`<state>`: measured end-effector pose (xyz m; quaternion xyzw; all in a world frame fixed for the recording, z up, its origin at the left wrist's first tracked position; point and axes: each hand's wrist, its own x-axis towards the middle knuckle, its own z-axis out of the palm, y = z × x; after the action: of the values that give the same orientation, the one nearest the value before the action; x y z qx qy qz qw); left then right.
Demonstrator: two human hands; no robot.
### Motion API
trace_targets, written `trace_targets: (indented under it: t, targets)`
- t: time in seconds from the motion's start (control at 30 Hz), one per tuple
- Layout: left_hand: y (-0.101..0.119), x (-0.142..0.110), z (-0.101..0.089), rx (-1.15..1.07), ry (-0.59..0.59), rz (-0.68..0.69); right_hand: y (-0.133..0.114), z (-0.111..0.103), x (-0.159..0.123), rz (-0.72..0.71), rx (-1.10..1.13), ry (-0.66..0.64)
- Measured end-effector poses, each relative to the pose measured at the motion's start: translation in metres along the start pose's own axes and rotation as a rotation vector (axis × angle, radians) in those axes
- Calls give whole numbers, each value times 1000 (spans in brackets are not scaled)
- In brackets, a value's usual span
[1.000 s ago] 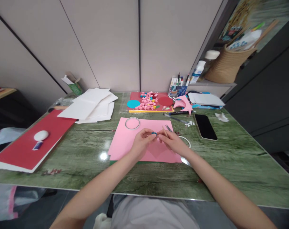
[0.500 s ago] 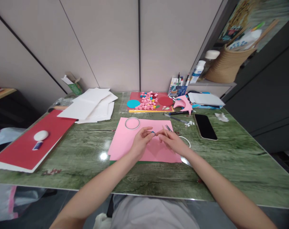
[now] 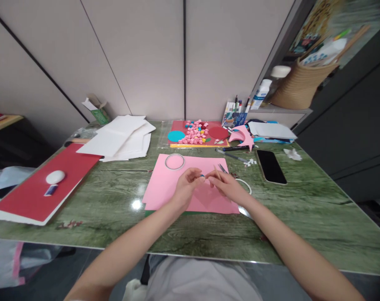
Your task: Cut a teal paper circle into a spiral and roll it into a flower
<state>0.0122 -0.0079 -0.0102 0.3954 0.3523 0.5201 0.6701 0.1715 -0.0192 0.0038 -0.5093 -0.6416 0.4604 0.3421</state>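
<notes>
My left hand (image 3: 190, 182) pinches a small blue piece (image 3: 202, 176), perhaps curled paper, between thumb and fingertips. Close beside it, my right hand (image 3: 223, 184) has its fingertips at the blue piece and a thin wooden stick (image 3: 216, 170) between its fingers. Both hands are over a sheet of pink paper (image 3: 167, 188) on the table. Dark pointed blades (image 3: 222, 168) lie beyond my right hand, and a white loop (image 3: 246, 184) shows to its right; the part between is hidden. A grey ring (image 3: 174, 161) rests on the pink sheet's far left.
Behind the sheet, a tray-like red surface (image 3: 177, 126) bears many pink paper balls (image 3: 196, 133), a blue disc (image 3: 176, 136) and a red disc (image 3: 218, 133). A phone (image 3: 271, 167) lies right. White papers (image 3: 121, 136) and red card (image 3: 73, 175) are left; pens (image 3: 235, 155) lie behind.
My left thumb and fingers have closed further over the blue piece, so less of it shows. My right hand and the stick are almost unmoved. The view shifts slightly.
</notes>
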Motion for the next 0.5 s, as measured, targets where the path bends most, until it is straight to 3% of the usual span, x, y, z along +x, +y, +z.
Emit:
trace_targets:
  t: [0.1, 0.3, 0.5]
  targets:
    - [2, 1, 1, 28, 13, 36, 0, -1, 0, 1, 3, -5]
    - [2, 1, 3, -59, 16, -94, 2, -1, 1, 3, 13, -15]
    - [-3, 4, -1, 4, 12, -46, 3, -1, 1, 4, 14, -20]
